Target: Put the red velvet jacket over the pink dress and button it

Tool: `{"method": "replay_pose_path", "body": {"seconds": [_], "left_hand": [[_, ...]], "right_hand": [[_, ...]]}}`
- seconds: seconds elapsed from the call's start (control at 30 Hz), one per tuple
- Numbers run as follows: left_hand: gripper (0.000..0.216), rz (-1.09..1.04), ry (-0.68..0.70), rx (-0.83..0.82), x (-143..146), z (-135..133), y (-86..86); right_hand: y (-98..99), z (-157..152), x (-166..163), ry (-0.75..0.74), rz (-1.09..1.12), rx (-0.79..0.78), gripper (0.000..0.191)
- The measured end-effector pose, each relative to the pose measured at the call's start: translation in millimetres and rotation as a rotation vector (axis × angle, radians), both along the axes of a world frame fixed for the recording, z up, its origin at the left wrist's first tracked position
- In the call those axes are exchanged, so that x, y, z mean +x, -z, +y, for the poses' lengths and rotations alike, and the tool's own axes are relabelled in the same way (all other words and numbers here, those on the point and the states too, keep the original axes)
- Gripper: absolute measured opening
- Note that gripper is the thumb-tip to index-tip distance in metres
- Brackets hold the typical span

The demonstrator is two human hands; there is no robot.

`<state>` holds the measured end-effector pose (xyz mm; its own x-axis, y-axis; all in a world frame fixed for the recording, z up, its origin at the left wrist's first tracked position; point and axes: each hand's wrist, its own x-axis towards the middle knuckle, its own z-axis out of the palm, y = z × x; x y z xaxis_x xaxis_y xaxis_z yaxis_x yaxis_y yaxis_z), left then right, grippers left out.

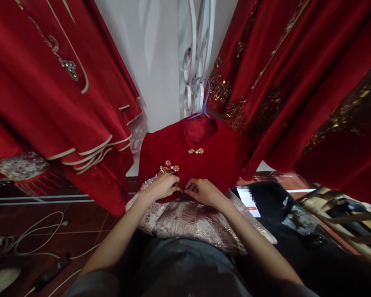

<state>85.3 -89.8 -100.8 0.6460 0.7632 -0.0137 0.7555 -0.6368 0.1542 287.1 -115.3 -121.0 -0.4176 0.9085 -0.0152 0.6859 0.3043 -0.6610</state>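
Dark clothing on the wearer's lap lies nearest, with shiny pale brocade spread just beyond it. Around are a reddish tiled floor, a white wall and long red gowns hanging at either side. Between them a red garment hangs from a purple hanger, collar away from the wearer, long axis running down towards the lap. Left hand and right hand meet its lower front, fingertips narrowed; what they pinch I cannot tell
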Motion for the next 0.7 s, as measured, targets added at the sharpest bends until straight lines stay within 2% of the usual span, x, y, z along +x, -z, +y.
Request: {"method": "replay_pose_path", "body": {"seconds": [0.3,0.7], "left_hand": [[0.014,0.143,0.010,0.069,4,-4,0.3],[0.014,0.098,0.037,0.022,3,0,-2.4]], "right_hand": [[-5.0,2,5,0.022,0.005,0.021,0.011],[-13.0,-1,7,-0.051,0.087,-0.027,0.016]]}}
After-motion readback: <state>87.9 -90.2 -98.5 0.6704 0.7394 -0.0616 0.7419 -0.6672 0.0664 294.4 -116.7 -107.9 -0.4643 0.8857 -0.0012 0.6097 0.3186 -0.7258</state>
